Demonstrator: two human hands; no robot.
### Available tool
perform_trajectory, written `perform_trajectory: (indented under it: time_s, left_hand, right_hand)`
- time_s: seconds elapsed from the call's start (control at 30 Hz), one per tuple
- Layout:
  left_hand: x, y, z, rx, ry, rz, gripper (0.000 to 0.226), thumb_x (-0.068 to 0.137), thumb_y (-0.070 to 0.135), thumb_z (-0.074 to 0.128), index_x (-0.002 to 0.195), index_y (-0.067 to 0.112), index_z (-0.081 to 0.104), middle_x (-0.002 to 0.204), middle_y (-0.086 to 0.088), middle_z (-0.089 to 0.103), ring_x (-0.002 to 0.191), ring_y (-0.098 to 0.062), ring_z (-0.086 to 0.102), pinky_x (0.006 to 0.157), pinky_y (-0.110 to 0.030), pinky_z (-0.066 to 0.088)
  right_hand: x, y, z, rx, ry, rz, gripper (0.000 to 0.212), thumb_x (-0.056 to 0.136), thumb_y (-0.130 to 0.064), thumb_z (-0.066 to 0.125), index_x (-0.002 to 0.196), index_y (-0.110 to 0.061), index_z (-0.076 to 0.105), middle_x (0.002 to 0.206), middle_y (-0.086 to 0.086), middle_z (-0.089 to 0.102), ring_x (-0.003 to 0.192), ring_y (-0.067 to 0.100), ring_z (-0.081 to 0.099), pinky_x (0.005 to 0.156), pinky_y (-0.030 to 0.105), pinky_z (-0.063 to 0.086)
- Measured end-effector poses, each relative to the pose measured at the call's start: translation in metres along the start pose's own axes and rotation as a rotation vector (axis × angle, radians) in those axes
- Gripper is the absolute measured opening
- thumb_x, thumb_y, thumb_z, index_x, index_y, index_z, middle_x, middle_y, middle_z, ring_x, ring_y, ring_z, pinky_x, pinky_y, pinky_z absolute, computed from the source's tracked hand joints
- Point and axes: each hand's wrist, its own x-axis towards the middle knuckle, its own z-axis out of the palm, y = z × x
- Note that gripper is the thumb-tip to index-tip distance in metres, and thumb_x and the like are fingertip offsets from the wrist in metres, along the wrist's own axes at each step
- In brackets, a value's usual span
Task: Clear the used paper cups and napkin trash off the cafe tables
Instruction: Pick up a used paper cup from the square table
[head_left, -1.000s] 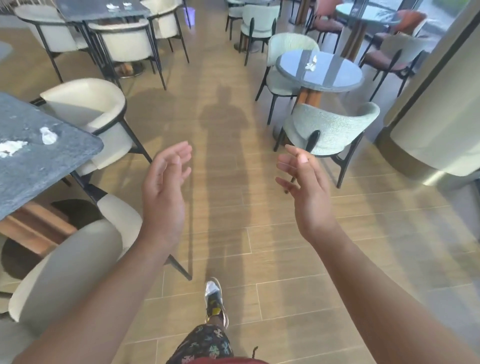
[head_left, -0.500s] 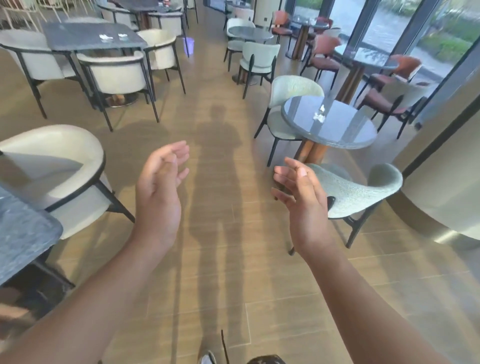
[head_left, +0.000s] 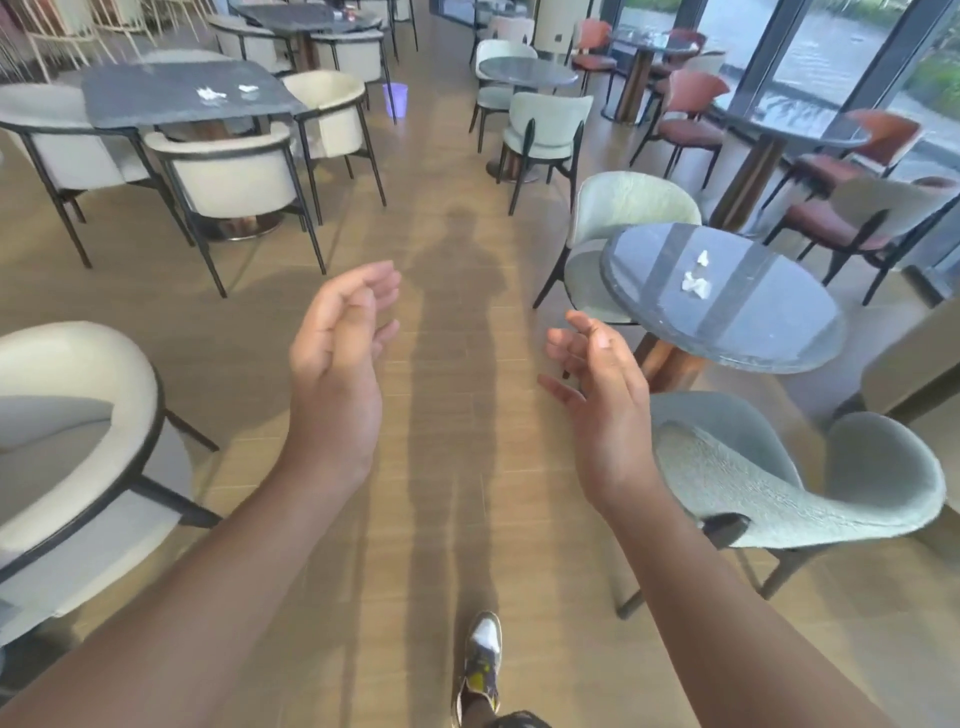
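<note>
Head view: both hands are raised over the wooden floor and carry nothing. The left hand (head_left: 332, 364) has its fingers loosely curled and relaxed, and the right hand (head_left: 602, 395) is spread with its fingers apart, just as they were a second ago.

What has changed is the person's place. They have walked forward down the aisle, one shoe (head_left: 483, 660) showing near the bottom edge. The grey table that stood near left a second ago has dropped out of sight, and only a cream chair (head_left: 67, 395) is there now. The round table (head_left: 753, 338) on the right has come much nearer. Its crumpled napkins (head_left: 696, 283) lie on the top, just beyond the right hand, with a green chair (head_left: 779, 483) between the person and that table.

More napkin scraps (head_left: 210, 94) lie on the square table (head_left: 156, 98) far left, and a purple bin (head_left: 395, 100) stands on the floor far down the aisle.

I judge the round table's napkins to be the next pickup; no paper cups show clearly.
</note>
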Motion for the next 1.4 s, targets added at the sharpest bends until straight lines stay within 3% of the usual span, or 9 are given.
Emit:
perform_trajectory:
  time_s: [0.1,0.27,0.43,0.6,0.87,1.03,1.17,1.4]
  left_hand:
    - [0.054,-0.021,0.023,0.005,0.014,-0.018,0.027,0.101,0.032,0.045,0.113,0.029,0.069,0.127,0.002,0.072,0.126,-0.013,0.065,0.108,-0.04,0.052]
    - [0.166,-0.059,0.056,0.015,0.029,-0.018,0.028,0.102,0.031,0.043,0.115,0.029,0.068,0.124,0.004,0.072,0.126,-0.013,0.064,0.106,-0.038,0.053]
    - [0.268,-0.099,0.062,0.016,0.086,-0.017,0.029,0.101,0.034,0.044,0.117,0.028,0.067,0.126,0.001,0.072,0.127,-0.015,0.064,0.106,-0.039,0.052]
    - [0.382,-0.144,0.052,0.031,0.115,0.01,0.031,0.096,0.042,0.05,0.118,0.027,0.067,0.126,0.0,0.072,0.127,-0.015,0.064,0.105,-0.039,0.053]
    - [0.593,-0.202,0.033,0.064,0.131,0.007,0.029,0.098,0.032,0.046,0.118,0.024,0.065,0.121,0.003,0.072,0.124,-0.013,0.066,0.103,-0.038,0.055]
    - [0.712,-0.235,0.028,0.066,0.119,0.03,0.033,0.095,0.045,0.051,0.118,0.027,0.066,0.119,0.003,0.074,0.123,-0.017,0.067,0.102,-0.039,0.055]
    - [0.794,-0.27,0.04,0.075,0.109,0.015,0.028,0.102,0.032,0.044,0.12,0.024,0.064,0.119,-0.001,0.072,0.122,-0.019,0.067,0.1,-0.038,0.055]
    - [0.947,-0.355,0.095,0.115,0.096,0.004,0.03,0.104,0.033,0.043,0.122,0.023,0.064,0.12,-0.004,0.072,0.121,-0.021,0.067,0.102,-0.04,0.055]
  right_hand:
    - [0.067,0.002,0.002,0.007,0.0,-0.002,0.042,0.093,-0.056,0.053,0.123,-0.031,0.069,0.115,-0.003,0.074,0.119,0.016,0.068,0.101,0.042,0.057]
    - [0.2,0.007,0.021,-0.009,-0.025,0.01,0.041,0.097,-0.048,0.047,0.126,-0.027,0.068,0.116,-0.002,0.075,0.12,0.017,0.068,0.099,0.039,0.057]
    - [0.306,0.033,0.054,-0.032,-0.097,0.005,0.042,0.1,-0.05,0.047,0.128,-0.028,0.067,0.119,-0.001,0.075,0.121,0.019,0.067,0.102,0.045,0.056]
    - [0.419,0.069,0.108,-0.025,-0.128,0.009,0.042,0.099,-0.051,0.048,0.127,-0.027,0.068,0.119,0.001,0.075,0.121,0.02,0.068,0.102,0.045,0.056]
    - [0.605,0.108,0.218,0.01,-0.133,-0.004,0.044,0.095,-0.057,0.053,0.125,-0.029,0.07,0.121,0.003,0.074,0.12,0.023,0.068,0.1,0.044,0.055]
    - [0.713,0.126,0.264,0.028,-0.124,0.006,0.043,0.098,-0.053,0.051,0.126,-0.028,0.069,0.121,0.005,0.073,0.119,0.024,0.068,0.101,0.045,0.055]
    - [0.797,0.151,0.287,0.036,-0.116,0.033,0.04,0.1,-0.05,0.049,0.126,-0.027,0.069,0.12,0.005,0.073,0.118,0.023,0.069,0.103,0.046,0.055]
    - [0.975,0.201,0.306,0.036,-0.129,0.047,0.041,0.1,-0.049,0.048,0.127,-0.026,0.069,0.119,0.002,0.074,0.116,0.021,0.069,0.102,0.045,0.056]
